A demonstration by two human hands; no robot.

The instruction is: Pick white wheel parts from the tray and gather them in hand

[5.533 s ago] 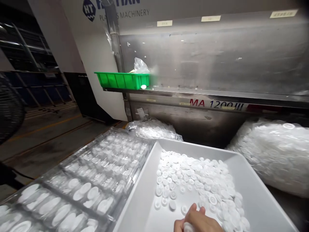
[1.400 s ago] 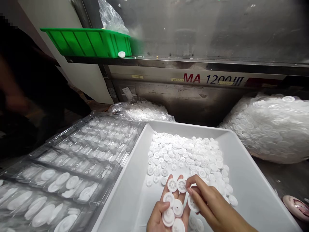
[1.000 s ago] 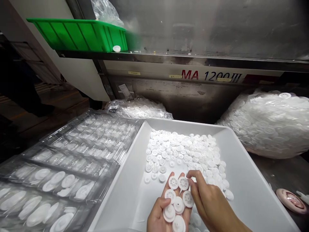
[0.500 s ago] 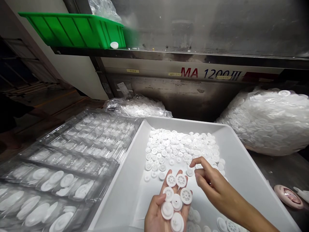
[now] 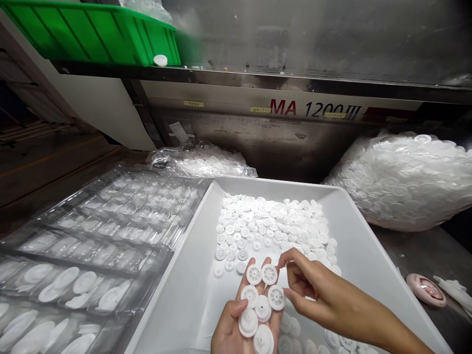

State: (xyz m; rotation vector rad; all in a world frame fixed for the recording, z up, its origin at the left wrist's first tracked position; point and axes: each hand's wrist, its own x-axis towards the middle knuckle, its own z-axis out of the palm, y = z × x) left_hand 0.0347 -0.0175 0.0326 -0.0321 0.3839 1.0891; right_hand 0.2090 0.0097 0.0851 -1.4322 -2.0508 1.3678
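My left hand [image 5: 230,322] is palm up over the grey bin [image 5: 180,290], with several small white plastic wheels [image 5: 262,309] spread on its palm and fingers. Some wheels show spokes; others show a stepped hub. The left thumb presses against the edge of one. My right hand [image 5: 313,287] is close on the right side. Its forefinger and thumb are apart, the thumb tip at the edge of a spoked wheel [image 5: 276,297], and I see nothing held in it. A heap of the same white wheels [image 5: 273,221] covers the bin's far part.
Clear plastic trays [image 5: 92,255] filled with white parts stand left of the bin. Behind lie a smaller bag of parts [image 5: 206,160] and, at right, a large full bag [image 5: 409,182]. A green crate [image 5: 99,34] sits on the machine ledge. A pink round object [image 5: 426,290] lies at right.
My right hand has come in to the left hand, its thumb now at a wheel's edge. The wheels stay in the left palm. The whole view has shifted slightly.
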